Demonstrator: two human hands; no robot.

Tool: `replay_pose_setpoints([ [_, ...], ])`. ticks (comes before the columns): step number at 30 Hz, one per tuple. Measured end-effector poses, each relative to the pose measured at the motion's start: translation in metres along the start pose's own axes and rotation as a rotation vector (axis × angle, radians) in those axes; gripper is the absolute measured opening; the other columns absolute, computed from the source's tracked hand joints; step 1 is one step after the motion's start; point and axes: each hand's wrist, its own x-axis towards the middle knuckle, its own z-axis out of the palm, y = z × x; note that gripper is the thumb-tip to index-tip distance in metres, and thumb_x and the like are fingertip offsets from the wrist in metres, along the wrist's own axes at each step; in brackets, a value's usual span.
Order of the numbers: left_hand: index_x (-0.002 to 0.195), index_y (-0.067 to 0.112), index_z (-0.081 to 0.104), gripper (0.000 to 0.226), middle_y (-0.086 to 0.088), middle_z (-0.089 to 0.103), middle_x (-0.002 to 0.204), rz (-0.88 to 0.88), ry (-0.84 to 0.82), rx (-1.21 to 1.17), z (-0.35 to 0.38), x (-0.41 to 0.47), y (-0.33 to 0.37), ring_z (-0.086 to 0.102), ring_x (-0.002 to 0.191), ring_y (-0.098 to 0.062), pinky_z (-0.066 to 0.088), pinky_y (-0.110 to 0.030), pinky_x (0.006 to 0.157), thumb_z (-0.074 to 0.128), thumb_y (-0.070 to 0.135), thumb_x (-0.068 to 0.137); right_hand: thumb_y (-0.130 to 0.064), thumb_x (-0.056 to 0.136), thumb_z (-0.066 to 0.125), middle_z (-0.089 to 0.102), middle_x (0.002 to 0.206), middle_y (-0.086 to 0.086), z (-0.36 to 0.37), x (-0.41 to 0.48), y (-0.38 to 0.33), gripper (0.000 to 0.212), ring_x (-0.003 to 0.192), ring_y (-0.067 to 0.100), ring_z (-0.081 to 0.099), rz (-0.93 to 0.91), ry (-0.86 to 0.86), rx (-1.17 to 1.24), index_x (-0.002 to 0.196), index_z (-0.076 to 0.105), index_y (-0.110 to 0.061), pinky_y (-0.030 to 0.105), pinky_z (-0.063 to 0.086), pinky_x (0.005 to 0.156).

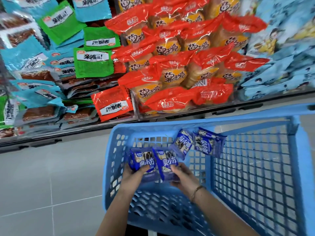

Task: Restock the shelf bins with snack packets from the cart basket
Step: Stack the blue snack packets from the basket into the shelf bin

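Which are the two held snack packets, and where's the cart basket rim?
left-side dark blue snack packet (142, 161): head view, printed front.
right-side dark blue snack packet (167, 162): head view, printed front.
blue cart basket (153, 128): head view, far rim.

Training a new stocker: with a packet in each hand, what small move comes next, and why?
Probably lift both hands out of the basket toward the shelf: the left hand grips one blue packet, the right hand another blue packet, both low inside it.

Both hands, left (134, 176) and right (183, 178), grip dark blue snack packets (153, 161) inside the blue basket (255, 167).
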Motion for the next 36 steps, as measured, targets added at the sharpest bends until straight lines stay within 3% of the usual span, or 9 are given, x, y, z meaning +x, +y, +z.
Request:
replay_pose_setpoints([
  [4,0.093,0.044,0.049,0.02,0.028,0.056,0.09,0.001,-0.115,-0.005,0.021,-0.015,0.009,0.051,0.078,0.012,0.041,-0.019,0.069,0.065,0.051,0.084,-0.028,0.091,0.058,0.06,0.084,0.003,0.013,-0.017,0.003,0.018,0.072,0.016,0.057,-0.236,0.056,-0.288,0.103,0.046,-0.021,0.026,0.05,0.061],
  [8,0.115,0.026,0.053,0.076,0.007,0.067,0.106,0.045,-0.148,0.039,0.024,-0.015,0.02,0.062,0.099,-0.009,0.047,-0.031,0.085,0.078,0.058,0.049,-0.034,0.091,0.056,0.055,0.097,0.004,0.017,-0.013,-0.002,0.015,0.08,0.012,0.051,-0.37,0.047,-0.541,0.099,0.057,-0.021,0.017,0.041,0.074],
  [14,0.098,0.036,0.053,0.032,0.021,0.058,0.097,0.007,-0.08,0.06,0.007,0.0,0.016,0.052,0.086,0.004,0.037,-0.019,0.064,0.076,0.037,0.075,-0.034,0.093,0.052,0.061,0.109,0.01,-0.014,0.026,-0.019,0.025,0.1,0.025,0.057,-0.147,0.259,-0.224,0.106,0.057,-0.014,0.043,0.045,0.097],
  [18,0.102,0.034,0.056,0.03,0.018,0.061,0.101,0.009,-0.056,0.005,0.004,0.007,0.009,0.053,0.09,0.002,0.038,-0.026,0.072,0.074,0.034,0.078,-0.031,0.085,0.065,0.053,0.087,0.01,-0.022,0.071,-0.037,0.028,0.078,0.022,0.049,-0.053,0.451,-0.092,0.094,0.048,-0.012,0.034,0.041,0.075],
  [24,0.099,0.033,0.057,0.025,0.02,0.065,0.096,0.029,-0.033,-0.049,0.0,0.005,0.0,0.057,0.086,0.004,0.037,-0.018,0.066,0.073,0.032,0.08,-0.029,0.067,0.083,0.059,0.125,0.014,-0.003,0.11,-0.048,0.074,0.113,0.027,0.056,-0.048,0.589,-0.027,0.124,0.047,0.002,0.032,0.042,0.098],
  [28,0.092,0.036,0.057,0.022,0.029,0.066,0.079,0.016,-0.02,-0.082,-0.003,0.0,-0.002,0.056,0.078,0.009,0.038,-0.018,0.066,0.074,0.034,0.078,-0.035,0.065,0.083,0.057,0.092,0.005,-0.008,0.103,-0.048,0.068,0.075,0.022,0.057,0.095,0.501,0.029,0.115,0.055,0.0,0.028,0.046,0.077],
  [31,0.103,0.031,0.06,0.038,0.02,0.073,0.087,0.018,-0.023,-0.115,-0.005,-0.014,0.006,0.067,0.086,-0.003,0.047,-0.028,0.077,0.079,0.038,0.07,-0.029,0.079,0.073,0.062,0.114,0.012,-0.018,0.085,-0.044,0.045,0.082,0.027,0.06,0.198,0.304,0.068,0.114,0.059,-0.003,0.032,0.054,0.07],
  [34,0.11,0.02,0.061,0.035,0.002,0.076,0.094,0.04,-0.036,-0.19,-0.01,-0.043,0.022,0.072,0.088,-0.017,0.052,-0.032,0.079,0.074,0.022,0.077,-0.024,0.082,0.07,0.058,0.114,0.015,-0.03,0.037,-0.048,0.042,0.064,0.024,0.05,0.228,0.33,-0.009,0.117,0.058,-0.003,0.018,0.043,0.032],
  [36,0.107,0.016,0.062,0.025,-0.004,0.076,0.093,0.071,-0.047,-0.218,-0.015,-0.068,0.037,0.073,0.083,-0.018,0.054,-0.027,0.068,0.067,0.01,0.083,-0.02,0.083,0.07,0.057,0.126,0.016,-0.036,0.002,-0.052,0.047,0.079,0.031,0.057,0.19,0.334,-0.052,0.122,0.056,0.002,0.023,0.049,0.04],
])
